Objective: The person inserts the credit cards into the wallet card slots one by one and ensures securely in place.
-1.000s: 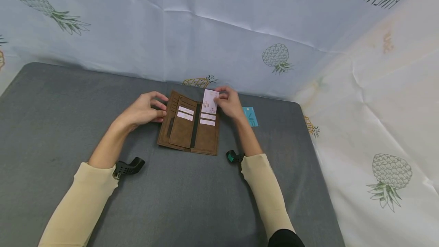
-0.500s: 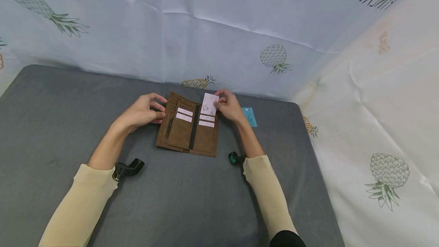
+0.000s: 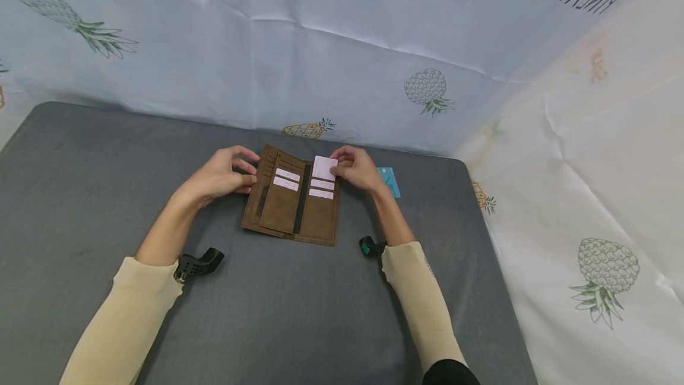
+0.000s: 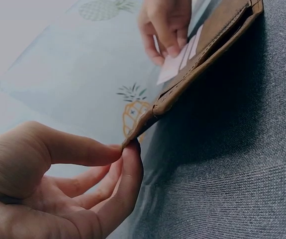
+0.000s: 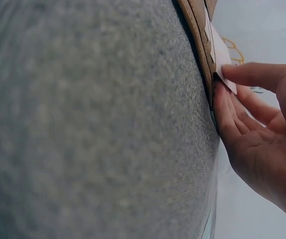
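Note:
An opened brown wallet lies on the grey table, with pinkish cards showing in slots on both halves. My left hand pinches the wallet's left edge between thumb and finger, which the left wrist view shows closely. At the top of the right half, my right hand pinches a pale pink card by its right side. The lower part of that card is hidden in a slot, above two other cards. In the right wrist view the thumb presses on the card, with the other fingers behind it.
A blue card lies on the table just right of the right hand, partly covered by the wrist. Behind the table's far edge hangs a white cloth printed with pineapples.
The right hand has moved the pink card down, so less of it sticks out above the slot. The left hand keeps its hold on the wallet's edge.

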`<state>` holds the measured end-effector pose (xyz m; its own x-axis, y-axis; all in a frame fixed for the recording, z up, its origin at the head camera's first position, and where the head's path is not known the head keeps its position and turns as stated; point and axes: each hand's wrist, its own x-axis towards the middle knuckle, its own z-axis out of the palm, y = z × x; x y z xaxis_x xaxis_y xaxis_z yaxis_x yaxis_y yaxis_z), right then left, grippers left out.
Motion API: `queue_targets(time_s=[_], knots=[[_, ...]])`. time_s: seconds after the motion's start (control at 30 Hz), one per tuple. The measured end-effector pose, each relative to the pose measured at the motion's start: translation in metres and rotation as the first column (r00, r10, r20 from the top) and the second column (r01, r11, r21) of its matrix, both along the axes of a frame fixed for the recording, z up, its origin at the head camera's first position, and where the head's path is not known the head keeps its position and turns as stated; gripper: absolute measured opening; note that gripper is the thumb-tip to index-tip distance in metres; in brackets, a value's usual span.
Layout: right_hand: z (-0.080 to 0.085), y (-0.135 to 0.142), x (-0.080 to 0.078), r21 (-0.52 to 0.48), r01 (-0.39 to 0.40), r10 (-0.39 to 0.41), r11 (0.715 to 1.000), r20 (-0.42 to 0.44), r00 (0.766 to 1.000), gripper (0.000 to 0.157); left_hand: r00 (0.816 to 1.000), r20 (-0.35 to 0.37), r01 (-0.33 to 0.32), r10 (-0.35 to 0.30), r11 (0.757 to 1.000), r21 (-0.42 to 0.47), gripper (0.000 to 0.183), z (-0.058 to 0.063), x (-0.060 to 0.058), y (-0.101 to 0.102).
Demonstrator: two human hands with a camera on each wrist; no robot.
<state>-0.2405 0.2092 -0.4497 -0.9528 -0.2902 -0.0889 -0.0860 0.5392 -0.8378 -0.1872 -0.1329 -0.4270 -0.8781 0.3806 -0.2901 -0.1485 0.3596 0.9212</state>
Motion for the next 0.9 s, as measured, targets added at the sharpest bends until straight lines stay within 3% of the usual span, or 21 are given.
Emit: queue_targets(time_s=[0.27,0.53,0.9], knots=[[0.0028,0.0045,0.0013,0.071,-0.096,0.097,0.993,-0.01,0.995,0.019,1.0,0.003,0.003,-0.003,1.0,-0.001,0.057,0.0016,-0.0003,0.0003],[0.0016,0.0075,0.001,0.074,-0.174,0.175,0.982,0.003,0.985,0.013,1.0,0.007,0.004,-0.004,1.0,-0.003,0.057,0.0022,0.0,0.0009],[0.0024,0.0074,0.0031,0.119,-0.187,0.191,0.975,-0.019,0.982,0.013,1.0,0.006,0.005,-0.005,1.0,0.002,0.057,-0.0019,-0.0013,-0.0003]])
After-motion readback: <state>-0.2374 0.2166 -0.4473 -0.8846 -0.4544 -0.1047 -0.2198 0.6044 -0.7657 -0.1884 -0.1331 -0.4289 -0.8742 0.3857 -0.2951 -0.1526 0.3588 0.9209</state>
